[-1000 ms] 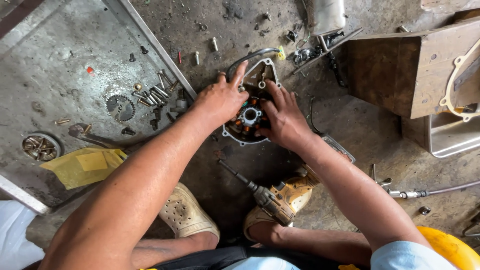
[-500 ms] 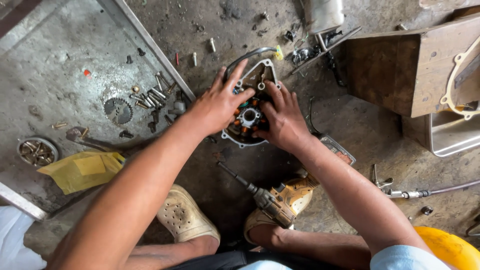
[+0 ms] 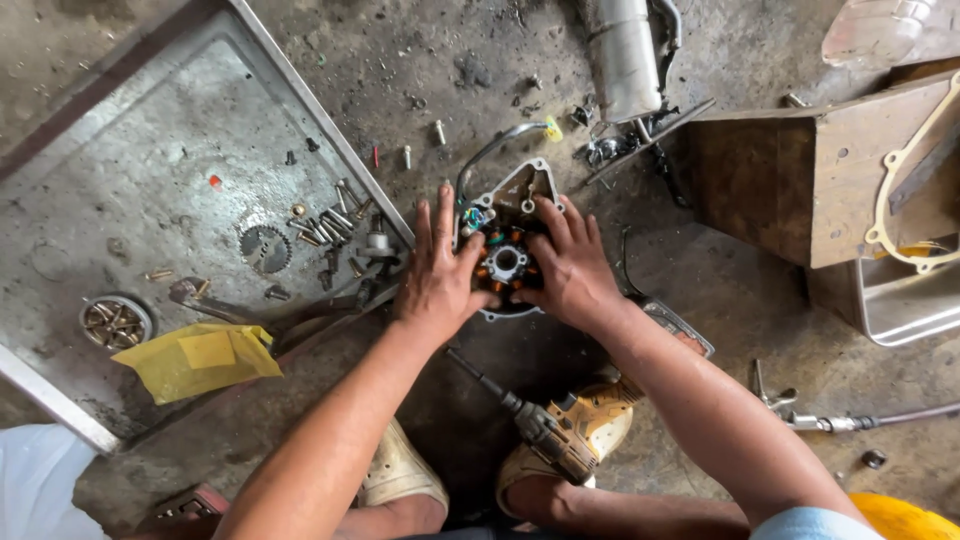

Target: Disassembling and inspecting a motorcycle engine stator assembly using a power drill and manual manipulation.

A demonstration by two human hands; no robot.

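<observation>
- We see a grey metal engine cover with a ring of copper-wound coils [image 3: 505, 262] lying on the grimy concrete floor [image 3: 760, 310], between our two hands.
- Our left hand [image 3: 437, 277] lies flat on its left edge, fingers spread, gripping nothing.
- Our right hand [image 3: 568, 270] presses on its right side, fingers bent over the coils.
- Just below the hands, a yellow cordless drill [image 3: 560, 425] rests against our pale shoes.
- Left of the left hand, a shallow steel tray [image 3: 120, 180] holds loose bolts [image 3: 335, 225], a small toothed gear [image 3: 265, 249] and a yellow rag [image 3: 195, 358].
- Above the right hand lies a silver exhaust pipe [image 3: 622, 55].
</observation>
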